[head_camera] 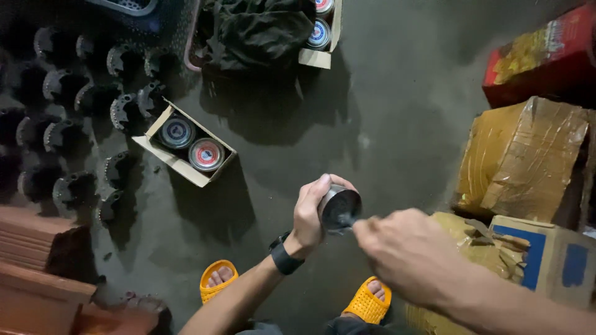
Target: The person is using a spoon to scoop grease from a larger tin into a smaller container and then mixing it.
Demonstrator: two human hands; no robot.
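Metal tin [339, 208] sits clamped in your left hand [308, 217] at mid-frame, mouth tilted toward your blurred right hand [406, 251], whose grip pinches something thin at its rim.

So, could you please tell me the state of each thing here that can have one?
Left hand: closed around the metal can.
Metal can: held off the floor, open end facing the camera.
Right hand: blurred, pinching a thin tool whose tip is at the can's mouth.
Small cardboard box: open, two round tins inside.
Far cardboard box: open, tins inside.
Taped brown carton: closed, crumpled.
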